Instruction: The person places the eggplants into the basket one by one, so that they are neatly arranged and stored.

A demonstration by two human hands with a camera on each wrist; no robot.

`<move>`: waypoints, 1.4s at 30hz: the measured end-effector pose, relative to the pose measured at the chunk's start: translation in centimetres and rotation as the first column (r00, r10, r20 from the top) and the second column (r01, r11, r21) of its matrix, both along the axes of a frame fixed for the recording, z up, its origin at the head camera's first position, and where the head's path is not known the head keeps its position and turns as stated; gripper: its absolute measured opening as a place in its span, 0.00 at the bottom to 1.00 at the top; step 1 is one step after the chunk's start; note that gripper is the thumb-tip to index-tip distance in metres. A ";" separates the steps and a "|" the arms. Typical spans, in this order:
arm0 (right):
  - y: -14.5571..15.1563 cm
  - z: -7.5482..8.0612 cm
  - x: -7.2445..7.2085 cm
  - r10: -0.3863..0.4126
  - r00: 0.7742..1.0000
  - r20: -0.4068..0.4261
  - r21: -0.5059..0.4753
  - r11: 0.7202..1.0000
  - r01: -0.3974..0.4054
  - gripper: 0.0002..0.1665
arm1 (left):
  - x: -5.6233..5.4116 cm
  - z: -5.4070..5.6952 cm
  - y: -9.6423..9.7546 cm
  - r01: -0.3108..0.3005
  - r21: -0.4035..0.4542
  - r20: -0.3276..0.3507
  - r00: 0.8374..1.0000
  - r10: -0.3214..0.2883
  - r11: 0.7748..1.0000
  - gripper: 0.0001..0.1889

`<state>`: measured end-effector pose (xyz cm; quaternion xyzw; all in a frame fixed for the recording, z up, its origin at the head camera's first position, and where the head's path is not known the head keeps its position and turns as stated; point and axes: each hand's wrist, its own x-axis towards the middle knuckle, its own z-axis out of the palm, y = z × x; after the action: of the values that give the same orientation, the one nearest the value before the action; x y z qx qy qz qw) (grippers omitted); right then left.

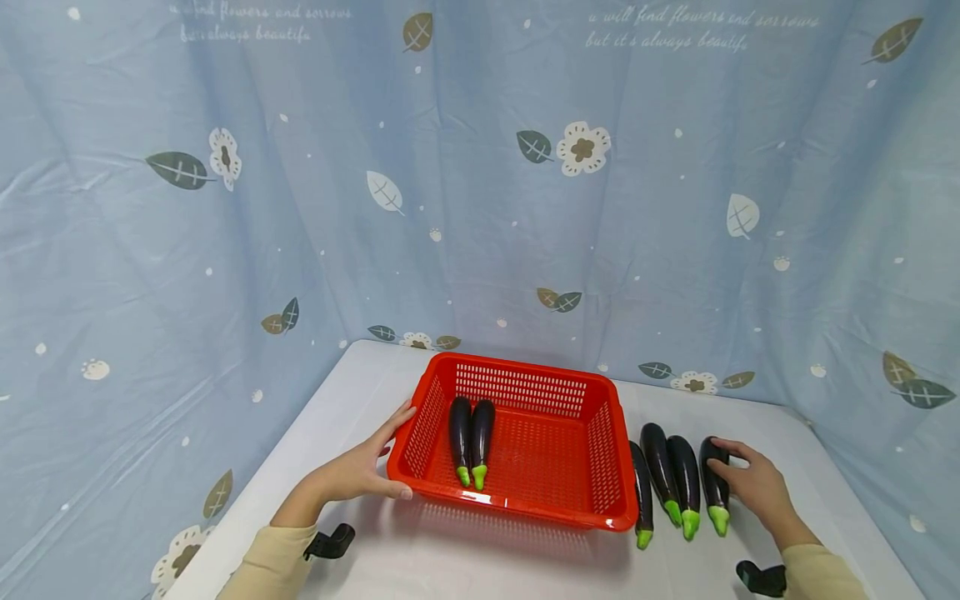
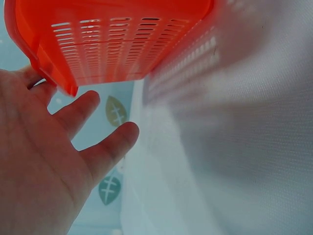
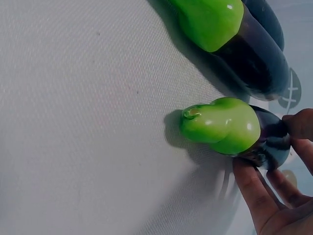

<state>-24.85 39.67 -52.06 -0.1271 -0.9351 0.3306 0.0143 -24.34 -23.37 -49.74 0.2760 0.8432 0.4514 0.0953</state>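
In the head view, a red basket [image 1: 536,450] stood on the white bench [image 1: 465,567], with two eggplants [image 1: 460,433] side by side in its left part, green ends toward the person. The left hand [image 1: 358,472] rested against the basket's left rim, its grip spread. To the right of the basket, three loose eggplants [image 1: 685,479] lay on the bench, the nearest one just beside the basket wall. The right hand [image 1: 759,490] was at the rightmost eggplant [image 1: 715,493], its grip pinching the dark body. A blue printed curtain [image 1: 480,208] hung behind.

In the left wrist view, the fingers [image 2: 115,147] were spread apart below the slotted wall, the upper ones reaching the rim.

In the right wrist view, fingertips pressed the rightmost eggplant from two sides, just behind its green cap [image 3: 230,125]; another eggplant lay near it.
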 end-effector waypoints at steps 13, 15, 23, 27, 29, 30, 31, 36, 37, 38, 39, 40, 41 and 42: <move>0.0 0.4 0.0 0.035 0.999 -0.041 0.018 0.999 -0.035 0.37 | 0.1 0.2 0.1 -0.006 -0.001 0.005 1.000 0.006 1.000 0.63; 0.0 0.4 0.0 0.037 0.998 -0.042 0.020 0.999 -0.036 0.36 | 0.1 0.2 0.1 -0.006 -0.002 0.005 1.000 0.006 1.000 0.63; -0.2 0.7 0.1 0.045 0.997 -0.059 0.009 0.999 -0.044 0.36 | 0.1 0.2 0.1 -0.004 0.001 0.005 1.000 0.004 1.000 0.62; -0.3 0.8 0.0 0.042 0.997 -0.058 0.007 0.999 -0.042 0.36 | 0.1 0.2 0.1 -0.003 0.003 0.006 1.000 0.003 1.000 0.62; -0.4 0.9 0.0 0.045 0.997 -0.059 0.007 0.999 -0.045 0.36 | 0.1 0.2 0.1 -0.001 0.005 0.006 1.000 0.001 1.000 0.62; -0.5 1.0 0.0 0.046 0.997 -0.059 0.008 0.999 -0.045 0.36 | 0.1 0.1 0.1 -0.001 0.005 0.005 1.000 0.001 1.000 0.62; -0.5 1.0 0.0 0.048 0.997 -0.060 0.008 0.999 -0.048 0.36 | 0.1 0.1 0.0 0.000 0.007 0.005 1.000 0.000 1.000 0.63; -1.1 1.6 0.0 0.050 0.997 -0.056 0.004 0.999 -0.050 0.36 | 0.1 0.1 0.0 -0.003 0.000 0.002 1.000 0.003 1.000 0.63; -1.2 1.7 0.0 0.050 0.997 -0.055 0.003 0.999 -0.050 0.36 | 0.1 0.1 0.0 -0.004 -0.001 0.003 1.000 0.004 1.000 0.63; -1.3 1.8 0.0 0.048 0.998 -0.052 0.003 0.999 -0.048 0.36 | 0.1 0.1 0.0 -0.005 -0.003 0.003 1.000 0.005 1.000 0.63; -1.4 1.9 0.0 0.046 0.998 -0.051 0.004 0.999 -0.046 0.36 | 0.1 0.1 0.0 -0.006 -0.005 0.003 1.000 0.006 1.000 0.63; -1.5 2.0 0.0 0.045 0.998 -0.050 0.004 0.999 -0.045 0.36 | 0.1 0.1 0.0 -0.007 -0.005 0.004 1.000 0.007 1.000 0.63; -1.6 2.0 -0.1 0.045 0.998 -0.050 0.002 0.999 -0.045 0.36 | 0.0 0.1 0.1 -0.007 -0.005 0.004 1.000 0.007 1.000 0.63; -1.6 2.1 -0.1 0.043 0.998 -0.052 0.003 0.999 -0.043 0.36 | 0.0 0.1 0.1 -0.008 -0.006 0.004 1.000 0.008 1.000 0.63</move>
<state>-24.91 38.02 -49.96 -0.0981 -0.9372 0.3332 0.0317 -24.31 -23.31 -49.65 0.2715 0.8455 0.4498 0.0959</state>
